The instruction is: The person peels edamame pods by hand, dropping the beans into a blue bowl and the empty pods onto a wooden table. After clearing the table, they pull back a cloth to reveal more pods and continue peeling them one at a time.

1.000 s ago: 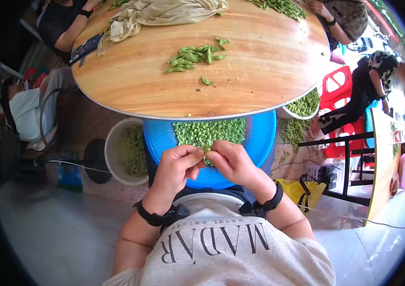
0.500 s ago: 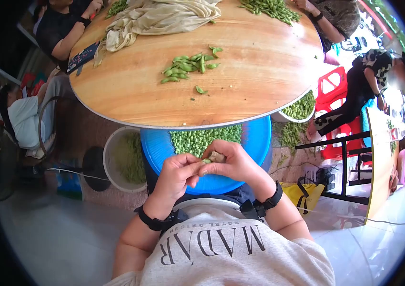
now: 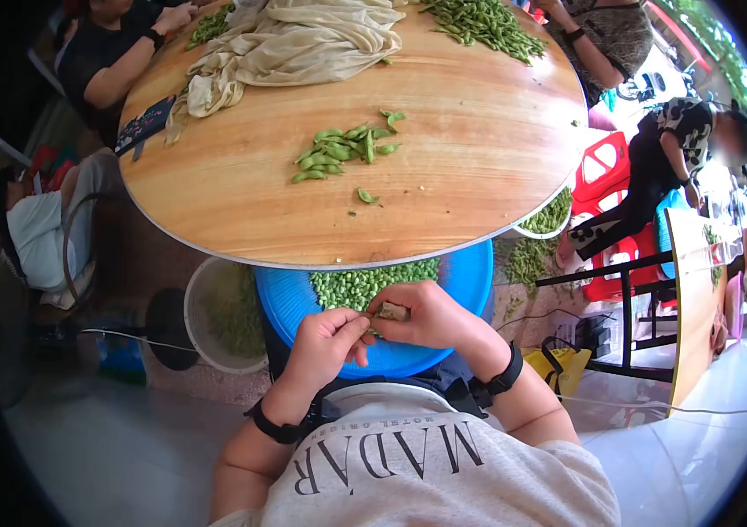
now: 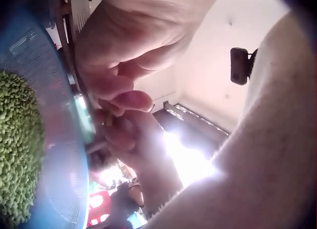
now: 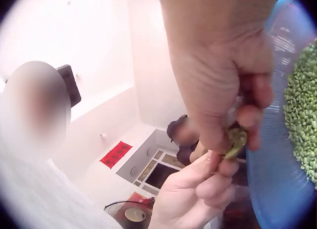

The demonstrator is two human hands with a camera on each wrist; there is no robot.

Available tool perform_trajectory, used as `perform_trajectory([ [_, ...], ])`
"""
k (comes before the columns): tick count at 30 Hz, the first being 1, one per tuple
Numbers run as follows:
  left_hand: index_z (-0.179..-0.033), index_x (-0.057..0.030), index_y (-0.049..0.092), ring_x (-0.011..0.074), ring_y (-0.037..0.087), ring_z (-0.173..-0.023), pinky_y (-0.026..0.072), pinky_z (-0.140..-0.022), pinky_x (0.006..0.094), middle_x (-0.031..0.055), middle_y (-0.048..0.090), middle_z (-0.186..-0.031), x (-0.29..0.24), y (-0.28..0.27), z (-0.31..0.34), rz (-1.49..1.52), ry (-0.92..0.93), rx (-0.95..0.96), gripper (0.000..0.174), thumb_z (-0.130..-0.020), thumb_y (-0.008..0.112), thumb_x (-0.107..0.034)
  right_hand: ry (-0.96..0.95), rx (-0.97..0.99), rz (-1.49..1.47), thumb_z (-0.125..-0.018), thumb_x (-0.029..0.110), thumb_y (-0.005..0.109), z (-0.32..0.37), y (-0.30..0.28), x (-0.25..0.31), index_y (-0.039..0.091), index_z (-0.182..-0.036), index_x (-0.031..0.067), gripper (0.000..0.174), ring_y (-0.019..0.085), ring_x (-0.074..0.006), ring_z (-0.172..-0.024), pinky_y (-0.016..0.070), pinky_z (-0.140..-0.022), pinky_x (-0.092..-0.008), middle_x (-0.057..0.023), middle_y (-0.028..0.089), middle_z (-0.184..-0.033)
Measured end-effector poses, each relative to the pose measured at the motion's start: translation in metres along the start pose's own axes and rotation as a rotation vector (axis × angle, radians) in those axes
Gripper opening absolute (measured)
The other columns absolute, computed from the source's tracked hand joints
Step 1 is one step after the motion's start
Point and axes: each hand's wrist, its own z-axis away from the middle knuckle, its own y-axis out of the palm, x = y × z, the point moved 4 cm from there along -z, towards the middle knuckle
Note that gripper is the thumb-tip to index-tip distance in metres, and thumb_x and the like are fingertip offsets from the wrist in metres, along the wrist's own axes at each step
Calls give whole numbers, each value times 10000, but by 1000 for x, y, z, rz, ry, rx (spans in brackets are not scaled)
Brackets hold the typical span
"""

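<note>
Both hands meet over a blue basin on the person's lap, which holds a heap of shelled green beans. The right hand grips a green bean pod between thumb and curled fingers. At the pod's lower end in the right wrist view, the left hand pinches with thumb and forefinger. A tan, brownish piece shows between the right thumb and forefinger in the head view. The left wrist view has the fingertips of both hands close together, the pod mostly hidden.
A round wooden table overhangs the basin's far edge, bearing loose pods, a cream cloth and another pod heap. A white tub stands left, another tub right. Other people sit around the table.
The right hand has turned, bringing the tan piece into view, and the green between the fingertips shows less. The left hand keeps its pinch. The head view has shifted, so table and basin sit lower.
</note>
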Motion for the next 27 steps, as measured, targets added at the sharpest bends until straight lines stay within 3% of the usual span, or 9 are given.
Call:
perform_trajectory([
  [5,-895,38,600,85,551,-498,415,-455,210,45,600,-650,1,3,0,-197,217,-77,150,-886,479,-51,63,5,-8,-698,141,660,-9,3,4,613,-858,17,208,609,-228,-625,474,-568,-311,-130,613,-694],
  [8,-905,42,597,79,549,-495,412,-448,213,49,592,-639,-1,3,1,-338,326,-116,138,-875,479,-23,124,4,-72,-693,145,642,-12,7,4,587,-824,10,195,602,-326,-651,476,-580,-355,-182,601,-696],
  [14,-920,24,609,71,536,-477,393,-410,213,54,590,-632,-3,-9,6,-522,480,-241,126,-840,512,19,-26,-145,362,-658,62,592,-8,11,2,603,-822,29,168,591,-329,-673,478,-584,-364,-152,599,-727],
  [16,-931,21,617,82,546,-497,401,-426,221,62,603,-648,-6,-25,11,-568,533,-308,139,-827,525,27,-31,-93,435,-663,66,571,-5,-4,13,587,-791,46,131,577,-340,-655,468,-578,-414,-146,564,-710],
  [17,-907,7,611,280,607,-595,455,-518,315,171,603,-719,-15,-33,16,-563,522,-355,125,-797,552,0,-34,-65,474,-665,68,560,-4,-15,19,580,-776,55,113,570,-345,-646,463,-575,-439,-143,547,-702],
  [19,-902,8,613,307,599,-632,457,-553,336,176,599,-739,-9,-64,19,-594,389,-455,128,-797,539,1,-18,-166,331,-705,115,606,-11,-45,35,562,-705,58,72,568,-328,-633,462,-564,-407,-135,555,-685],
  [22,-899,17,608,357,580,-752,451,-664,401,193,589,-791,-2,-109,26,-853,367,-640,145,-787,519,-4,-67,-418,527,-739,172,645,-53,-91,39,579,-722,40,148,557,-340,-653,450,-574,-398,-145,549,-710],
  [25,-1015,35,592,408,559,-807,461,-727,408,245,579,-950,5,-137,34,-1194,181,-803,239,-798,522,-38,-108,-452,703,-748,178,613,-113,-113,17,598,-767,32,147,549,-368,-698,441,-621,-449,-179,556,-760],
  [27,-1084,24,564,295,586,-690,475,-642,348,202,602,-920,1,-138,38,-1180,306,-845,287,-806,552,-48,-44,-341,838,-744,173,606,-136,-108,1,596,-770,28,148,546,-380,-717,437,-631,-464,-193,561,-771],
])
